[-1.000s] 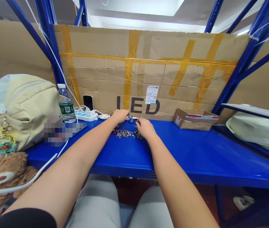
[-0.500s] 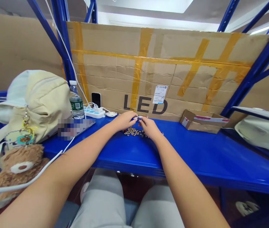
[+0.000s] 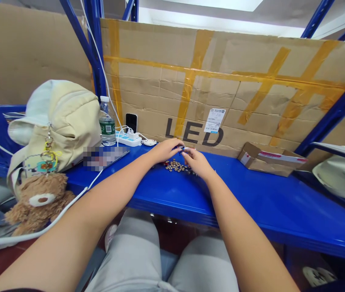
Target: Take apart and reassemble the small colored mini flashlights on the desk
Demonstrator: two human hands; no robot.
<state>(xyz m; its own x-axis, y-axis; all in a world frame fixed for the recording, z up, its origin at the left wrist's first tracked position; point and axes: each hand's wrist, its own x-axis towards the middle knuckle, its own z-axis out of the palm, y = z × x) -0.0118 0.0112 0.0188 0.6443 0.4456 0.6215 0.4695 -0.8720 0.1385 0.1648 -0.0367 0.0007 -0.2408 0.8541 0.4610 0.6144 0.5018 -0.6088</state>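
My right hand (image 3: 198, 163) has its fingertips pinched together on a small blue piece (image 3: 182, 150), about twelve o'clock from the pile of little metallic bits (image 3: 175, 165) on the blue table (image 3: 172, 190). My left hand (image 3: 167, 150) curls against that piece from nine o'clock; I cannot tell whether its fingers clamp it. An open cardboard box (image 3: 270, 163) sits toward three o'clock from my hands.
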